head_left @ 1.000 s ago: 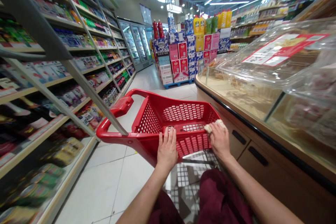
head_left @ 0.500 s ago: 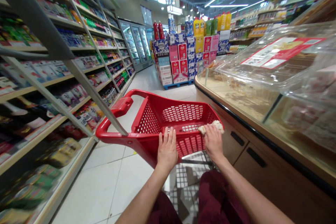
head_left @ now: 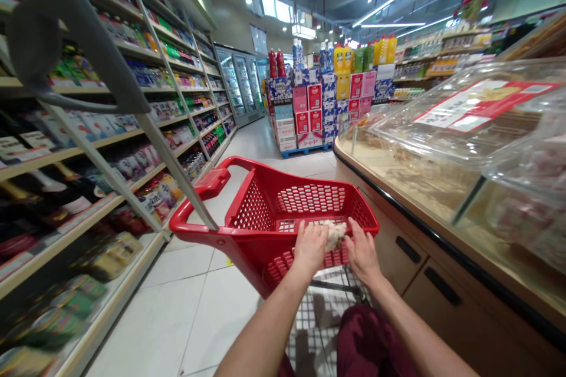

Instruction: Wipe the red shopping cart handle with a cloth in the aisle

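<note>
A red plastic shopping basket cart (head_left: 252, 238) with perforated sides stands in front of me. A crumpled whitish cloth (head_left: 335, 235) is over its near rim, between my two hands. My left hand (head_left: 311, 247) is at the rim with its fingers bent, gripping the cloth's left side; part of the grip is hidden. My right hand (head_left: 363, 253) is just right of the cloth, fingers apart and curved over the rim, with the cloth outside its grasp. A metal pole with a grey loop handle (head_left: 95, 50) slants up from the cart's left end.
Stocked drink shelves (head_left: 110, 135) line the left. On the right, a wooden counter (head_left: 393, 235) with clear plastic food packs (head_left: 469, 118) stands close to the cart. Stacked drink boxes (head_left: 309, 106) are ahead, and glass-door fridges (head_left: 239, 79) stand at the back.
My right hand has let go of the cloth. The cloth has moved left along the rim, and my left hand has moved right to it.
</note>
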The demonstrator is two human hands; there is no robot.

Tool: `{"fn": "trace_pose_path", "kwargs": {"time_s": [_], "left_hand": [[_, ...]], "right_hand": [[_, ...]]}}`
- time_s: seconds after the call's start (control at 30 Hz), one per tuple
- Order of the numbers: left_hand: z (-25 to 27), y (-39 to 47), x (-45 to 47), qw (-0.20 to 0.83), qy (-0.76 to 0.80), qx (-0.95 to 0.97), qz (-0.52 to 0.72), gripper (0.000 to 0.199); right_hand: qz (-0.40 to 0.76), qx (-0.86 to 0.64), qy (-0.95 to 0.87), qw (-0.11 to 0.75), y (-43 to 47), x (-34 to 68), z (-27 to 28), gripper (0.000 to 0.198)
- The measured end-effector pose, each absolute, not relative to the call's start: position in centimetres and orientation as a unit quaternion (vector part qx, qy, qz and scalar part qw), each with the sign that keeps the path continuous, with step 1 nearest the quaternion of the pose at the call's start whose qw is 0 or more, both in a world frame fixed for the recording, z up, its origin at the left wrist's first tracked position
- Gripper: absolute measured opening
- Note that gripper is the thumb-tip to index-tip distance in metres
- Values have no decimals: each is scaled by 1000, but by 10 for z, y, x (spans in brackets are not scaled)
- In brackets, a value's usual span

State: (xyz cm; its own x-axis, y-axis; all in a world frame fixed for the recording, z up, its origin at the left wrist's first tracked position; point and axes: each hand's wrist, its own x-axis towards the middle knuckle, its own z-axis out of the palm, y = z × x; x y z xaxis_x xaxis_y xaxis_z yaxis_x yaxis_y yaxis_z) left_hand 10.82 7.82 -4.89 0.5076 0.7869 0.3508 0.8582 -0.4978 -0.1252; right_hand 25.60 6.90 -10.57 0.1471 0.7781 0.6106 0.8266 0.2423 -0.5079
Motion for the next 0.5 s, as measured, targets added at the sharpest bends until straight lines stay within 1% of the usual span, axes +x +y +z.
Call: {"fn": "trace_pose_path", "kwargs": {"time_s": [0.07, 0.2, 0.27, 0.33, 0.5], "left_hand": [[-43, 77, 81, 156, -481, -854, -122, 34], [-23, 60, -7, 235, -533, -800, -146, 36], [-18, 53, -36, 264, -558, -770, -162, 37], [-21, 51, -38, 273, -567, -760, -162, 38], [-42, 64, 22, 231, -512, -816, -139, 38]], "right_hand": [[-51, -614, -673, 409, 68, 259, -110, 48], [-72, -619, -674, 397, 64, 255, -111, 46], [-87, -618, -677, 391, 62, 250, -112, 43], [-105, -627, -668, 386, 61, 244, -114, 41], [-125, -618, -689, 357, 60, 250, -115, 40]]}}
